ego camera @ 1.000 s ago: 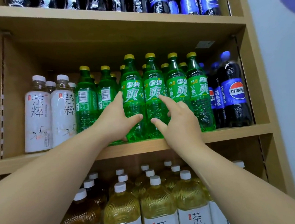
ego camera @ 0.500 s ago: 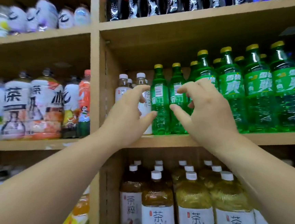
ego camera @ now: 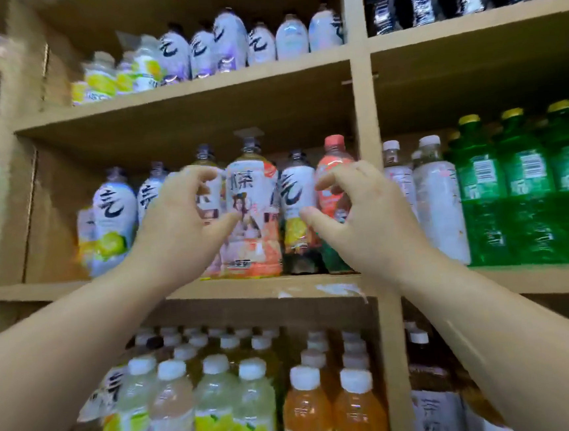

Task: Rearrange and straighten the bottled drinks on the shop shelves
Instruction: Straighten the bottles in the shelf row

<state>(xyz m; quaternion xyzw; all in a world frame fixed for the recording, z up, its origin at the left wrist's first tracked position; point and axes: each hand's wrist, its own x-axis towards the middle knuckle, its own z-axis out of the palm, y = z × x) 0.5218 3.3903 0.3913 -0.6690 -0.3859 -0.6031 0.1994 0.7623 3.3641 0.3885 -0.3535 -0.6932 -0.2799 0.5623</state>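
A tall tea bottle with a figure on its label stands upright at the front of the middle shelf board, and both hands are raised on either side of it. The left hand is just left of the tea bottle, its fingers curved and its thumb stretched towards the label, so a wide gap shows between them; the blur hides whether the thumb tip touches the label. The right hand is to the right of the tea bottle, in the same curved shape with thumb and fingers apart, and grips nothing. Between that hand and the tea bottle stands a white-labelled bottle, with an orange-capped bottle just beyond it. Further left of the tea bottle stand white bottles with a dark brushstroke. Far to its right, past the upright divider, stand pale bottles and then green bottles. Below the tea bottle, white-capped drinks fill the lower shelf.
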